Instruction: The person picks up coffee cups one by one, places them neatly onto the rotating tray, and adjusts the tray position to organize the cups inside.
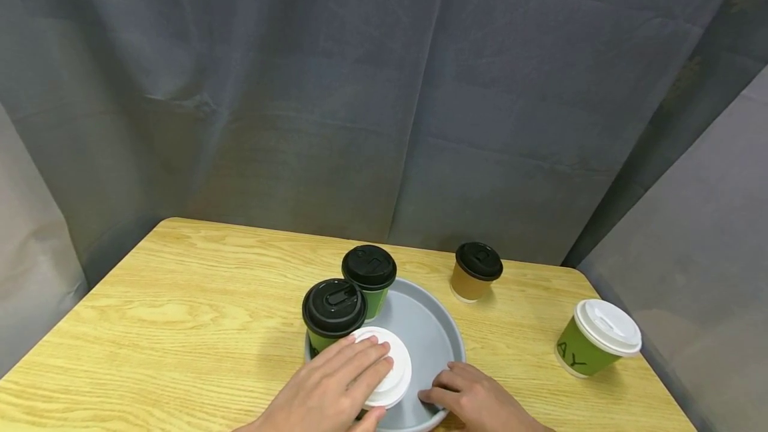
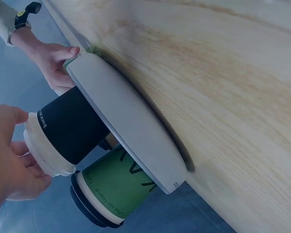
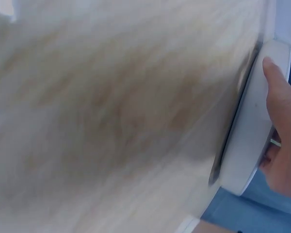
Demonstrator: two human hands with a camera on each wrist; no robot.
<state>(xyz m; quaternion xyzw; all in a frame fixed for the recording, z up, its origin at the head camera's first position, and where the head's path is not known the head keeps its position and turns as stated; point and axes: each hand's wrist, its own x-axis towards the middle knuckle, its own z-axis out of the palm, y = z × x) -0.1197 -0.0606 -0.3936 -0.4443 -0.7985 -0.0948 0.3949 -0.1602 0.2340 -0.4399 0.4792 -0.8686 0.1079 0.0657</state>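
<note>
A round grey tray [image 1: 427,325] sits on the table with three lidded paper coffee cups on it. My left hand [image 1: 340,379] grips the white lid [image 1: 397,379] of a black-sleeved cup [image 2: 75,127], thumb on one side and fingers on the other in the left wrist view. My right hand [image 1: 480,397] holds the tray's near right rim, its thumb against the outer wall in the right wrist view. Beside the white-lidded cup stand a green cup with a black lid [image 1: 334,307] and, farther back, another green cup with a black lid [image 1: 369,269].
On the table [image 1: 198,312], behind the tray to the right, stands a brown cup with a black lid [image 1: 474,273]. A green cup with a white lid [image 1: 591,342] is near the right edge. Grey cloth [image 1: 336,99] hangs behind the table and along its sides.
</note>
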